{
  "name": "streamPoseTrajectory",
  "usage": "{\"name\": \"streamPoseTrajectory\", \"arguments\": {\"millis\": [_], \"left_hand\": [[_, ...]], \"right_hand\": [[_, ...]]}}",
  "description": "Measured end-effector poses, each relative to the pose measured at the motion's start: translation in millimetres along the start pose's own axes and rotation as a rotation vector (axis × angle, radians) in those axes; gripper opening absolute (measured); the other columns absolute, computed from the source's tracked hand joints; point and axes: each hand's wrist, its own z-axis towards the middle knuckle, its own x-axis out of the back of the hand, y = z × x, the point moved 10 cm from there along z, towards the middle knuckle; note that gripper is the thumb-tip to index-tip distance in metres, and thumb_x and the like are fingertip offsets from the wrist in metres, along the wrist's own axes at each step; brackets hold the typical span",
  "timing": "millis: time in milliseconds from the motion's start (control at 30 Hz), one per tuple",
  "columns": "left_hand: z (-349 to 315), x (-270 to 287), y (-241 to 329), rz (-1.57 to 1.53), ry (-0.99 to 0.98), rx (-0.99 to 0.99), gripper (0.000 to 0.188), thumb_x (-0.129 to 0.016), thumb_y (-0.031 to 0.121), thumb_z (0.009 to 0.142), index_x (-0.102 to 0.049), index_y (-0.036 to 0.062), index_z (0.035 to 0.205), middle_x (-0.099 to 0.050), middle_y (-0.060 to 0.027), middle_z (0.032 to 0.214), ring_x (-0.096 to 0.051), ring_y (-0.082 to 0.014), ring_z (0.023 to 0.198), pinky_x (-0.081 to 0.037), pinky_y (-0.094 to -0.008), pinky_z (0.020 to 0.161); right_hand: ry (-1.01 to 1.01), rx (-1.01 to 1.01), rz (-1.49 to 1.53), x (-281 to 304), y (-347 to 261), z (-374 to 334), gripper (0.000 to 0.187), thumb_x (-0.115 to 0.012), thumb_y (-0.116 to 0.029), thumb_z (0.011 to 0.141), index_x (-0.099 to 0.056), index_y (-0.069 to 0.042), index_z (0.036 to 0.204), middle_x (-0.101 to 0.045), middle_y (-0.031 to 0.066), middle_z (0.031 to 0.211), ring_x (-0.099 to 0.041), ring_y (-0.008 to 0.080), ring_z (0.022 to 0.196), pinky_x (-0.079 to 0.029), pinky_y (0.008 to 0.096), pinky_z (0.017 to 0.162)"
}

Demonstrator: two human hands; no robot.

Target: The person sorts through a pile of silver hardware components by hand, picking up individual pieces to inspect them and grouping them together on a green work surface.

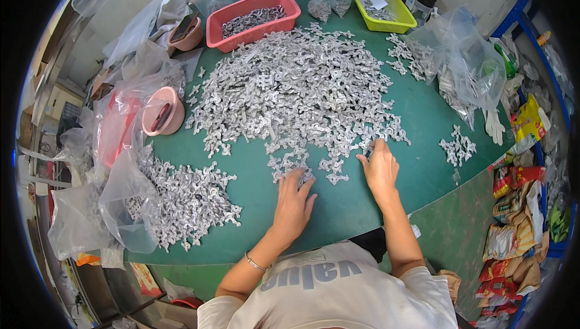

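Observation:
A broad heap of small silver-grey metal parts, lobed and branching in shape, covers the middle of the green table. My left hand rests at the heap's near edge, fingers spread over a small cluster of parts. Some parts lie under its fingertips, partly hidden. To the right, my right hand reaches the heap's lower right edge. Its thumb and forefinger are apart beside the parts, and its other fingers are bent. No part shows clearly lifted in either hand.
A smaller pile lies left beside plastic bags. Behind the heap stand a red basket and a yellow-green basket. A pink bowl sits left. Rightward are a clear bag and a small cluster.

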Motion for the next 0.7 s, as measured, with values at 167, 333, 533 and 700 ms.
{"name": "streamPoseTrajectory", "arguments": {"millis": [167, 333, 533, 700], "left_hand": [[-1, 0, -1, -0.058, 0.013, 0.009, 0.034, -0.062, 0.004, 0.074, -0.053, 0.0040, 0.107, -0.042, -0.0178, 0.120, -0.039, -0.0363, 0.113, -0.026, -0.0484, 0.099], [-1, 0, 1, -0.092, 0.000, 0.003, 0.032, -0.062, 0.004, 0.074, -0.054, 0.0034, 0.106, -0.043, -0.0164, 0.119, -0.040, -0.0341, 0.113, -0.028, -0.0460, 0.099], [8, 15, 14, -0.398, 0.004, -0.002, 0.034, -0.060, -0.002, 0.074, -0.054, 0.0016, 0.107, -0.048, -0.0142, 0.114, -0.051, -0.0294, 0.102, -0.041, -0.0345, 0.089], [29, 23, 33, -0.911, -0.067, 0.030, 0.030, -0.057, -0.008, 0.076, -0.054, -0.0039, 0.106, -0.052, -0.0136, 0.108, -0.054, -0.0183, 0.095, -0.045, -0.0272, 0.083]], "right_hand": [[0.052, 0.053, 0.026, 2, 5, -7, 0.015, -0.061, -0.011, 0.074, -0.051, -0.002, 0.081, -0.055, 0.0151, 0.083, -0.057, 0.0373, 0.072, -0.046, 0.0451, 0.060], [0.112, 0.106, 0.184, 15, 12, -11, 0.011, -0.059, -0.006, 0.073, -0.055, -0.001, 0.082, -0.056, 0.0161, 0.080, -0.057, 0.0343, 0.068, -0.046, 0.0427, 0.059], [-0.507, -0.245, 1.225, -9, 6, -35, 0.010, -0.060, -0.005, 0.077, -0.059, 0.002, 0.085, -0.059, 0.0099, 0.068, -0.048, 0.0107, 0.052, -0.035, 0.0219, 0.040], [-0.914, -0.311, 1.550, -11, -39, -75, 0.014, -0.057, -0.006, 0.081, -0.055, 0.004, 0.091, -0.058, 0.0142, 0.082, -0.048, 0.0107, 0.053, -0.032, 0.0190, 0.037]]}}
